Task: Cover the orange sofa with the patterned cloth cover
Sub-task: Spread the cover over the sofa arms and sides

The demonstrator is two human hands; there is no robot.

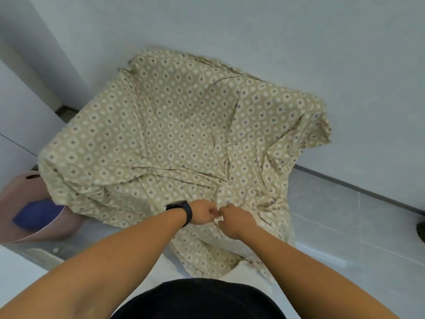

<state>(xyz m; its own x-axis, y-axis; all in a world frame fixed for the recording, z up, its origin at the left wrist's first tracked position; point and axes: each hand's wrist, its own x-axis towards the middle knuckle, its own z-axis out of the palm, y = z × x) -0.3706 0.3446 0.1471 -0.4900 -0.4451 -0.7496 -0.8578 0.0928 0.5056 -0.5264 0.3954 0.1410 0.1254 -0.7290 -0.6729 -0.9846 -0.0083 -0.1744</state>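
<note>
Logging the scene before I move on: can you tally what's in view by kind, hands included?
Patterned cloth cover: 1, draped over the sofa, which is hidden
Hands: 2, left hand and right hand, both pinching the cover's front edge
Black wristwatch: 1
Pink basket: 1
Blue item in the basket: 1
Total: 6

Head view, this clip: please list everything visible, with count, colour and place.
beige diamond-patterned cloth cover: one, draped over a bulky shape in the corner, front hanging to the floor; no orange showing
pink plastic basket: one, left of the cover, on the floor
blue item: one, inside the basket
grey tiled floor: lower right
pale walls: behind
black wristwatch: one, left wrist
left hand: pinching the cover's front
right hand: pinching beside it
</note>
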